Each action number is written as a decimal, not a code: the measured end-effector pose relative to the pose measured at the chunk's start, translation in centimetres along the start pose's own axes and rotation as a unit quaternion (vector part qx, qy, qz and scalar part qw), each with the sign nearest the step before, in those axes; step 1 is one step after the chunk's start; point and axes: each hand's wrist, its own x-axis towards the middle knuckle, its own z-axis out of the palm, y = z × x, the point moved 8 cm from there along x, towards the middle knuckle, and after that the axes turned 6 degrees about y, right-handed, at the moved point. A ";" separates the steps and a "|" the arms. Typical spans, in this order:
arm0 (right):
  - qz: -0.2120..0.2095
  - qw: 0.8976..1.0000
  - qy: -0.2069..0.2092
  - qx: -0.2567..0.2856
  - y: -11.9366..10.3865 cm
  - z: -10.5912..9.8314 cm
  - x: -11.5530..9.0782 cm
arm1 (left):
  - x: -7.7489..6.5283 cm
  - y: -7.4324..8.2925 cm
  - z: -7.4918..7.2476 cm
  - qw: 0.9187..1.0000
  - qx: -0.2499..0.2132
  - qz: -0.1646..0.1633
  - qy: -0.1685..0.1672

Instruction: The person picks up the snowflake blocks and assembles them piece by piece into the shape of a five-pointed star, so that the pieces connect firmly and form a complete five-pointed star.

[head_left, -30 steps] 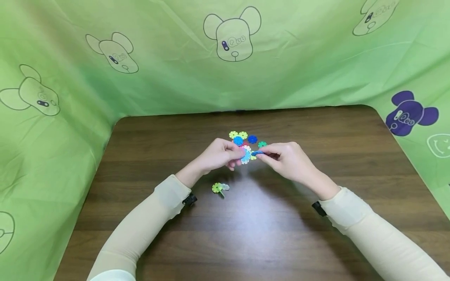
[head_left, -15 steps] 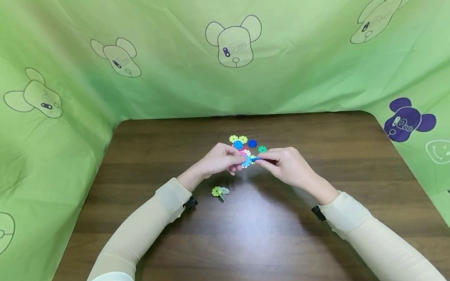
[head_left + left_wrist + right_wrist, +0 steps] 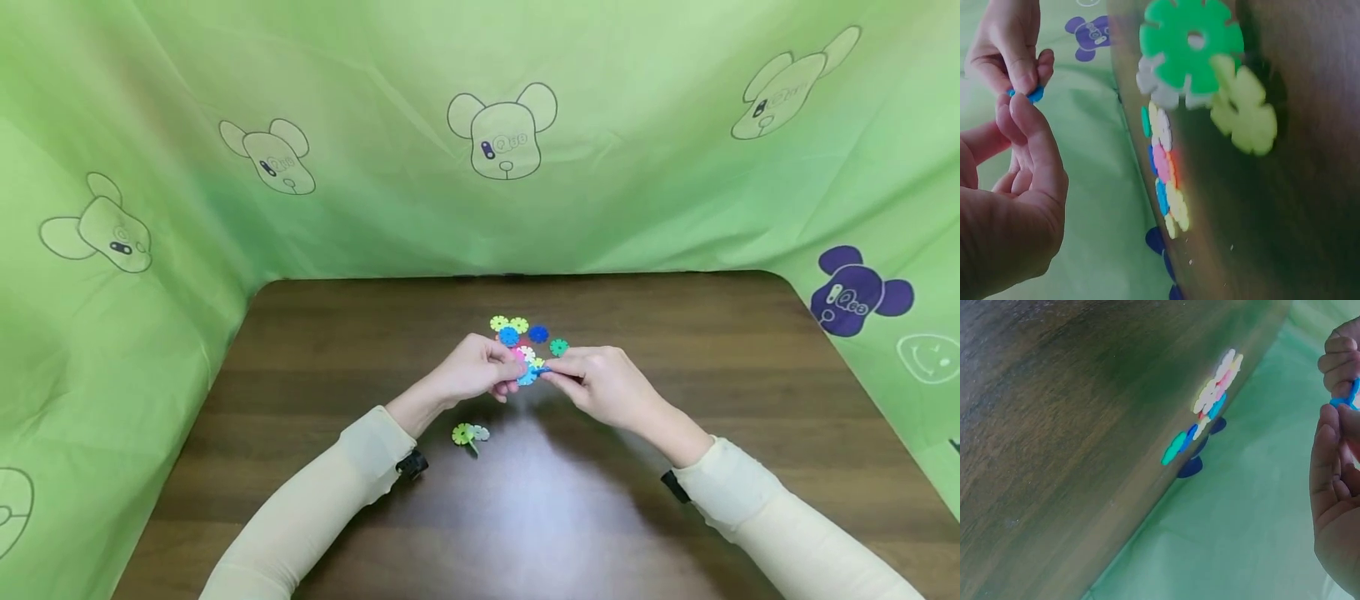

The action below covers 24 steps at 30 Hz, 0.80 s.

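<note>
My left hand pinches a light blue notched snowflake disc between thumb and fingers, above the table. From the right, my right hand pinches a darker blue snowflake disc edge-on, mostly hidden by the fingertips. The two discs meet at their edges; how deep the slots sit in each other cannot be seen. In the right wrist view, the blue pieces stand at an angle to each other. Nearer on the table lies a joined cluster with a green disc, a yellow disc and a whitish one.
Behind the hands lie loose snowflake discs: yellow, blue, dark blue, green, pink and white. The wooden table ends at a green printed curtain.
My right hand has come slightly closer to my left, bringing the darker blue disc against the light blue one. The head view has tilted up, so everything appears lower.
</note>
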 end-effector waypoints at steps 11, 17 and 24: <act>-0.017 1.000 -0.003 -0.020 -0.7 0.5 0.9 | -0.1 -0.6 -0.2 0.999 -0.034 0.002 0.022; 0.007 0.999 -0.042 -0.001 -0.2 0.8 1.6 | -0.2 -0.6 -0.8 0.999 -0.027 0.000 0.036; 0.192 0.966 -0.170 0.010 6.1 1.3 1.5 | -0.7 -0.9 -2.6 0.998 -0.022 0.001 0.060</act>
